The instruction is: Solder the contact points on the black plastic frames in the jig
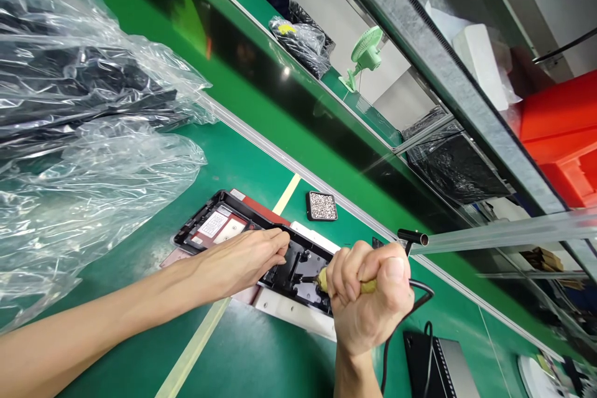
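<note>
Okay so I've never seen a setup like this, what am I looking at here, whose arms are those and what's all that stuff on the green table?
This is one picture from a camera worn on a person's head, looking down at their own two bare arms, so the view is tilted. The left hand presses on a flat black plastic housing that lies on a white holder on the green bench. The right hand is closed around the yellowish handle of a corded tool, its tip pointed into the housing. It looks like a soldering iron, though I cannot be sure. Nearby sit a small tray of metal wool, clear plastic bags of black parts, and a mint-green desk fan farther back.
</note>
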`<state>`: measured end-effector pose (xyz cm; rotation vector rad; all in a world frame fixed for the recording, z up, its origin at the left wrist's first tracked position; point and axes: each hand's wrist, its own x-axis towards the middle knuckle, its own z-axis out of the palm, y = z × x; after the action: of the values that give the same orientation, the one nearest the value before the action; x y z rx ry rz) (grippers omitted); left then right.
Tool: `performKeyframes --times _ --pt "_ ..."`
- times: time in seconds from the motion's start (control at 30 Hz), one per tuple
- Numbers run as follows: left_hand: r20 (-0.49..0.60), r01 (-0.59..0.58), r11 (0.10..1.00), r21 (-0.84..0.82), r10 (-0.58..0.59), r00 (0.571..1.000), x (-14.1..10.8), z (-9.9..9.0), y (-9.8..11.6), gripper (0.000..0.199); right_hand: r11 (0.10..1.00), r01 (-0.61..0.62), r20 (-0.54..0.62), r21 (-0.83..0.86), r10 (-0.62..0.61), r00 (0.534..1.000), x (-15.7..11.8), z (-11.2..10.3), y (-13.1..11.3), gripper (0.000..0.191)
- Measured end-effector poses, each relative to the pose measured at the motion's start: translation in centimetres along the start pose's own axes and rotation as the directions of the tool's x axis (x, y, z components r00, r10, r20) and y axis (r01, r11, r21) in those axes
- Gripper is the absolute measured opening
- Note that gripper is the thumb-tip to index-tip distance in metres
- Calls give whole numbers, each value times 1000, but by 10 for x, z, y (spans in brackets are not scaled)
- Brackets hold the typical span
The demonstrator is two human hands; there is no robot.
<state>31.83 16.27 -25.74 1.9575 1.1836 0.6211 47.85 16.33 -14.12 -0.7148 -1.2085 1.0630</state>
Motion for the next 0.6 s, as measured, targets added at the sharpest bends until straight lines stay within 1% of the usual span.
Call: performKeyframes --times 0.27,0.6 --pt "-22 -10 1000 -25 9 1000 -1 3 -3 24 1000 -6 2 -3 6 1000 1 0 0 45" --pt "-10 -9 999 -36 8 1000 0 3 -5 25 1000 -10 8 3 10 1000 0 -3 1 45"
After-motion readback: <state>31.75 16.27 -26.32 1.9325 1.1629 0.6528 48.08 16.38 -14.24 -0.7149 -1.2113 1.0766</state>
